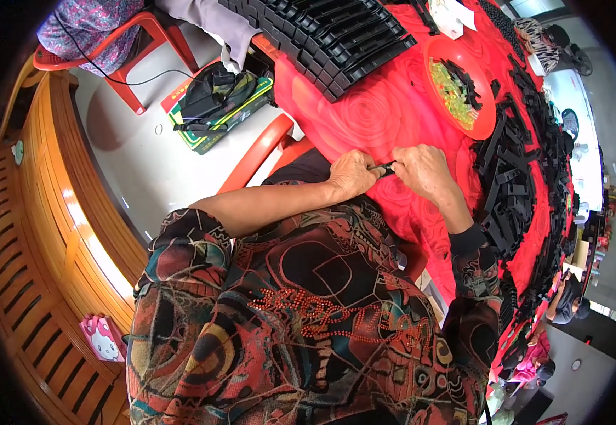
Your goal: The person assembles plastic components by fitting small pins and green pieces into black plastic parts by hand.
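Both hands meet over the near edge of a table with a red rose-patterned cloth. Between them is a small black plastic piece, mostly covered by the fingers. My left hand is closed on one end of it, thumb and fingers pinched together. The other end is gripped by my right hand, its fingers curled inward. Ahead and to the right, a red-orange bowl holds small yellow-green translucent pieces and several black pieces. A large heap of loose black plastic strips lies right of my right hand.
Rows of black ridged strips are stacked at the table's far left. A red plastic chair stands left of the table, near a green box with a black bag. A wooden bench runs along the left. Other people sit far right.
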Motion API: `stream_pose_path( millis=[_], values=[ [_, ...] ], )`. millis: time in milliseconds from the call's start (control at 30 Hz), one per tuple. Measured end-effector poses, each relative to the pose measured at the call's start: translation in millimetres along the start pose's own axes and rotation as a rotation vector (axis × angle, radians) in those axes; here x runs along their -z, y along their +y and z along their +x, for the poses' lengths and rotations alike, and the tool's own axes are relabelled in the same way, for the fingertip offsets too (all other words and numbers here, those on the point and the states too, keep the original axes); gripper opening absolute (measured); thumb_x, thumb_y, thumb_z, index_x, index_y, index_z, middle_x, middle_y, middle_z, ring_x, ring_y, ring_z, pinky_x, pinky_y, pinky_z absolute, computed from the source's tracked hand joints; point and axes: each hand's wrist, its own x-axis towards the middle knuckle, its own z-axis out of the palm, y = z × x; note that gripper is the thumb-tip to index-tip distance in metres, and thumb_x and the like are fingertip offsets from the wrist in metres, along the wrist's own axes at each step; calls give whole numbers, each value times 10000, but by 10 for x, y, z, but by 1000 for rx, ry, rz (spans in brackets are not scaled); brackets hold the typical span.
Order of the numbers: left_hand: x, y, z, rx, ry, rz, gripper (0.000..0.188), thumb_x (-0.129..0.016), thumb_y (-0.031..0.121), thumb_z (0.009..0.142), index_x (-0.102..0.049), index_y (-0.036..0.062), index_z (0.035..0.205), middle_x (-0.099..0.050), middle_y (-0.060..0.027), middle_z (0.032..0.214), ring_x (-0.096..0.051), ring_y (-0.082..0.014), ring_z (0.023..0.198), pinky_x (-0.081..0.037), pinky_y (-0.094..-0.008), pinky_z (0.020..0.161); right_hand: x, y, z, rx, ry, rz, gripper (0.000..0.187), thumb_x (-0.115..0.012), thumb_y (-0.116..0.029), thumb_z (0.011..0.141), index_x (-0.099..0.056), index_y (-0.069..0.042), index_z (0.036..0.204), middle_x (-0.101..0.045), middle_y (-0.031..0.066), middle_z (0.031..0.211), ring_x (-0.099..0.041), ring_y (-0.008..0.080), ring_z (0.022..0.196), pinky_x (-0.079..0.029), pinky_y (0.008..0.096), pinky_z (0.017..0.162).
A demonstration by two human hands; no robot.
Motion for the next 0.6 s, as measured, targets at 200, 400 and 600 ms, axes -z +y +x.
stream_pose_path(
  millis=[200, 400, 600],
  values=[
    [24, 107, 15, 129, -56, -13, 293, -631, 305, 809, -667, 38, 694, -594, -62, 526, -567, -143, 469, -458, -316, 520, -14, -5, 11, 7, 15, 12, 155, -624, -155, 731, -528, -43, 683, -558, 166, 609, -574, 380, 650, -414, 497, 543],
    [33, 118, -4, 145, -65, 39, 335, -624, 346, 808, -666, 38, 683, -598, -66, 533, -578, -155, 488, -462, -324, 537, 76, 28, 32, -101, -62, 162, 195, -638, -154, 720, -511, -20, 654, -542, 169, 603, -564, 378, 638, -393, 487, 534],
    [28, 108, -7, 105, 7, 95, 324, -629, 346, 796, -674, 46, 685, -593, -63, 530, -587, -164, 516, -461, -328, 558, 51, -13, -13, -58, -25, 97, 189, -636, -156, 724, -518, -24, 660, -547, 172, 607, -566, 382, 638, -395, 491, 533]
  ],
)
